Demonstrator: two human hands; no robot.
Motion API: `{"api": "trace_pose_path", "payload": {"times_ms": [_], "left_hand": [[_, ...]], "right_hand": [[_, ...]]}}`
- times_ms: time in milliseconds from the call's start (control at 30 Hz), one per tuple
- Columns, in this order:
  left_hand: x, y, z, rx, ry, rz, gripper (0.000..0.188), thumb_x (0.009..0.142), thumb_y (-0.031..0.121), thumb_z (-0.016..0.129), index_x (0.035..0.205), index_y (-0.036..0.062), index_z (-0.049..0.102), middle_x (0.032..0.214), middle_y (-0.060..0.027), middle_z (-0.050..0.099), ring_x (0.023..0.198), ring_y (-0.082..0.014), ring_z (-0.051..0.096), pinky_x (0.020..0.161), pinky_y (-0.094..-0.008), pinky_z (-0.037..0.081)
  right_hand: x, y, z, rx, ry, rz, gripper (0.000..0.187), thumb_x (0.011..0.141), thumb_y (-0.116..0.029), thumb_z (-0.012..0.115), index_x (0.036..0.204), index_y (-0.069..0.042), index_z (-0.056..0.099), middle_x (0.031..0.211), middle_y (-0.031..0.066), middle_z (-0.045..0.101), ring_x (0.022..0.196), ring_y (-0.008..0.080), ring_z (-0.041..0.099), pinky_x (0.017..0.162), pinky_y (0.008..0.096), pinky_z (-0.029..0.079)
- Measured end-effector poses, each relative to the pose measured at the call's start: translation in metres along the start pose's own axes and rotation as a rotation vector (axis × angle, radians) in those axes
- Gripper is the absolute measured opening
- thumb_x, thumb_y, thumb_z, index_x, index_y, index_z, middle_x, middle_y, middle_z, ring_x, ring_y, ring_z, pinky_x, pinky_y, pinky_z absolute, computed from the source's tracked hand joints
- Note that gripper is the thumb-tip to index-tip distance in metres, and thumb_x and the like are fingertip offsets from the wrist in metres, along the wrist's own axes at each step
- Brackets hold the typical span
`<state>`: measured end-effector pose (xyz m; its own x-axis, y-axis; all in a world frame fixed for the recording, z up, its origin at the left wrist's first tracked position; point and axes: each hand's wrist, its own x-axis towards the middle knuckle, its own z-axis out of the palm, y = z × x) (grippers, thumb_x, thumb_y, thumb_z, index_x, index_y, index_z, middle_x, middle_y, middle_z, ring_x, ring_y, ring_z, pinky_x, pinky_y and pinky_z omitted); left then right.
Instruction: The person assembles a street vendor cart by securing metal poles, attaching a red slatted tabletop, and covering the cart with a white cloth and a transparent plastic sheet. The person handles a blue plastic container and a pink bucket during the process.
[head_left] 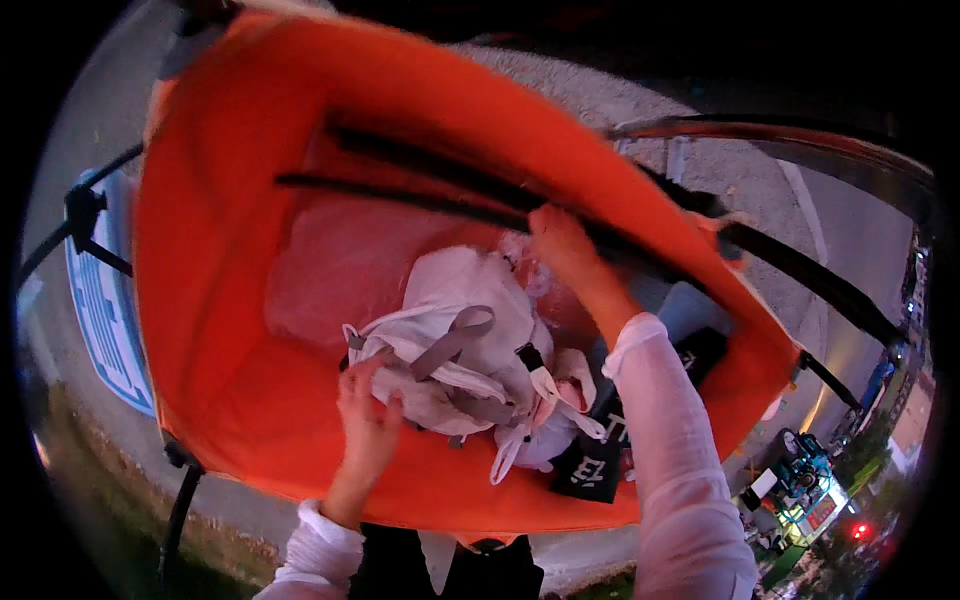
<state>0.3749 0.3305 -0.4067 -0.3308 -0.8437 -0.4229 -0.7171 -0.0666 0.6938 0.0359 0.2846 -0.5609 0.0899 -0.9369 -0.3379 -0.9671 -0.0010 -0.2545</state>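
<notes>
Inside an orange fabric wagon point(230, 390) lies a crumpled light-grey bag point(460, 280) with a grey strap point(455, 340). My left hand point(368, 415) is at the bag's left edge, fingers apart, fingertips against its cloth. Farther back, my right hand point(562, 245) is closed round a thin black rod point(400, 195), which slants across the wagon. A thicker black bar point(430, 160) runs just behind the rod. Clear crinkled plastic point(525, 255) shows beside my right hand. To the bag's right are a small whitish bag with handles point(540, 440) and a black bag with white print point(590, 468).
Black frame poles point(815, 280) stick out around the wagon. A blue-and-white striped panel point(105, 300) stands at the left. Pavement point(240, 520) and grass surround it. Parked vehicles point(805, 480) and a red light point(860, 531) show at the lower right.
</notes>
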Motion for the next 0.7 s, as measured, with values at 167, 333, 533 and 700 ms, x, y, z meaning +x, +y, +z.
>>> {"api": "trace_pose_path", "payload": {"times_ms": [167,333,533,700], "left_hand": [[-0.023,0.047,0.031,-0.626,-0.045,-0.108,0.046,0.080,0.002,0.060,0.123,0.0021,0.044,0.115,-0.0134,0.050,0.109,-0.0258,0.049,0.090,-0.0358,0.039],[-0.059,0.096,0.019,-0.559,0.043,0.124,0.037,0.085,0.006,0.059,0.119,0.0056,0.044,0.112,-0.0045,0.051,0.104,-0.0152,0.050,0.087,-0.0299,0.042],[-0.145,0.227,-0.133,-1.272,0.294,0.168,0.021,0.088,0.008,0.056,0.105,0.0087,0.045,0.098,-0.0048,0.055,0.093,-0.0154,0.055,0.080,-0.0308,0.046],[-0.204,0.264,-0.287,-1.534,0.533,0.443,0.019,0.092,0.024,0.055,0.081,0.0131,0.043,0.062,0.0024,0.039,0.059,-0.0104,0.040,0.060,-0.0274,0.040]], "right_hand": [[-0.050,-0.093,-0.122,0.348,-0.020,-0.273,0.015,0.075,-0.013,0.053,0.083,0.000,0.054,0.090,0.0226,0.055,0.090,0.0391,0.055,0.079,0.0463,0.043],[-0.124,-0.243,-0.265,0.581,0.365,-0.734,0.020,0.071,-0.011,0.060,0.086,-0.002,0.051,0.085,0.0167,0.051,0.084,0.0346,0.055,0.073,0.0399,0.047],[-0.217,-0.305,-0.418,0.667,0.584,-0.459,0.019,0.075,-0.010,0.063,0.091,-0.006,0.054,0.080,0.0129,0.056,0.070,0.0293,0.059,0.066,0.0394,0.048],[-0.340,-0.276,-0.494,0.828,1.268,0.009,0.020,0.092,-0.024,0.053,0.083,-0.006,0.053,0.063,0.0015,0.053,0.053,0.0127,0.052,0.046,0.0283,0.042]]}}
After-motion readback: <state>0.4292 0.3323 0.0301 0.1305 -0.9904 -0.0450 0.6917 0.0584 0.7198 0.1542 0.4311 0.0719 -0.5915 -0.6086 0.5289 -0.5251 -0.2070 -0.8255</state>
